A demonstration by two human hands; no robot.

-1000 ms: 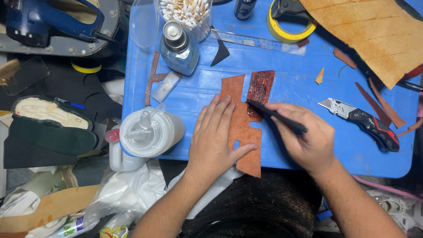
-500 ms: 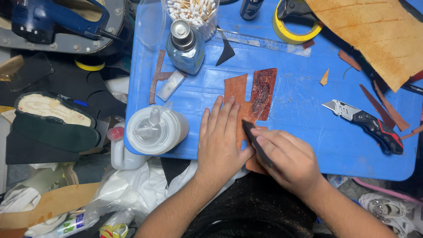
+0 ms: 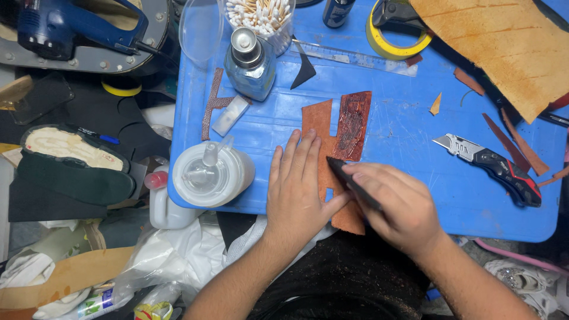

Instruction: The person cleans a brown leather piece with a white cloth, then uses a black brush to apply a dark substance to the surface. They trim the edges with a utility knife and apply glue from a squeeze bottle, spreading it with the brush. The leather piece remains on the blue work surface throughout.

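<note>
My left hand [image 3: 299, 184] lies flat, fingers spread, pressing down a cut piece of tan leather [image 3: 317, 121] on the blue board [image 3: 403, 154]. A darker, glossy reddish strip of leather [image 3: 354, 124] lies against the tan piece on its right. My right hand [image 3: 397, 204] grips a thin black tool [image 3: 342, 176], its tip resting on the tan leather just right of my left fingers. The lower end of the tan leather [image 3: 349, 220] pokes out under my right hand at the board's near edge.
A utility knife [image 3: 492, 167] lies to the right, with leather scraps and a large tan hide [image 3: 515, 47] behind it. At the back stand a glass bottle [image 3: 249, 59], a cotton-swab cup [image 3: 261, 16], a ruler and yellow tape [image 3: 394, 38]. A white glue container [image 3: 210, 173] sits left.
My right hand has drawn the black tool down and toward me along the leather, from the strip's upper part to its lower part. My left hand stays pressed on the tan piece.
</note>
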